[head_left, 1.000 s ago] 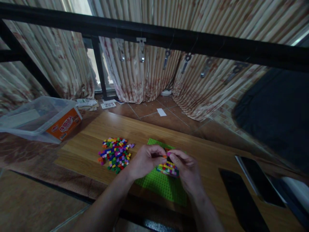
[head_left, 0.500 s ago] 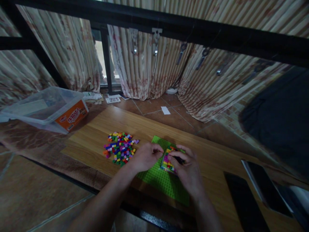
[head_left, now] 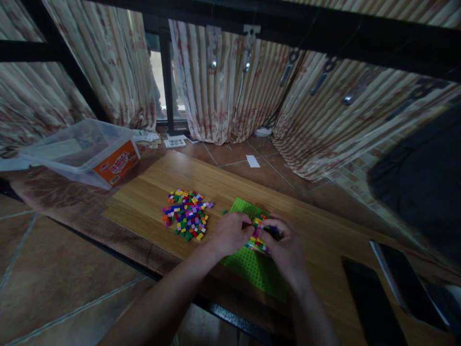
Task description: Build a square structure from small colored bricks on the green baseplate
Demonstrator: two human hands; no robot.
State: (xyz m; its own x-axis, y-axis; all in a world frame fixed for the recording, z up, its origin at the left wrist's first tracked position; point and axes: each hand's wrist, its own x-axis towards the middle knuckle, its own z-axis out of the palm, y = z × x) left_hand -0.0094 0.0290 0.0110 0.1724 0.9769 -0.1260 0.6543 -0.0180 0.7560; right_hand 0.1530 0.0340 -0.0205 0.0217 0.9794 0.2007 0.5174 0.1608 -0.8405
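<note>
A green studded baseplate (head_left: 252, 271) lies on the wooden tabletop. On it sits a low structure of multicoloured toy building bricks (head_left: 258, 246), partly covered by my fingers. My left hand (head_left: 235, 234) is at the structure's left side, fingertips pinched together; whatever they hold is too small or hidden to make out. From the right, my right hand (head_left: 286, 245) curls around the structure, with its thumb and fingers on it. To the left of both hands lies a loose pile of small coloured bricks (head_left: 187, 214). A single green brick (head_left: 224, 212) lies near the baseplate's far left corner.
A clear plastic bin (head_left: 82, 161) with an orange label stands at the left on a brown cloth. Dark flat panels (head_left: 370, 298) lie on the wooden tabletop (head_left: 173, 168) at the right. A black metal bar (head_left: 223, 312) runs along the near edge.
My left hand has moved right, and its fingertips now meet the structure close to my right thumb. The whole view has shifted slightly; my right hand stays at the structure.
</note>
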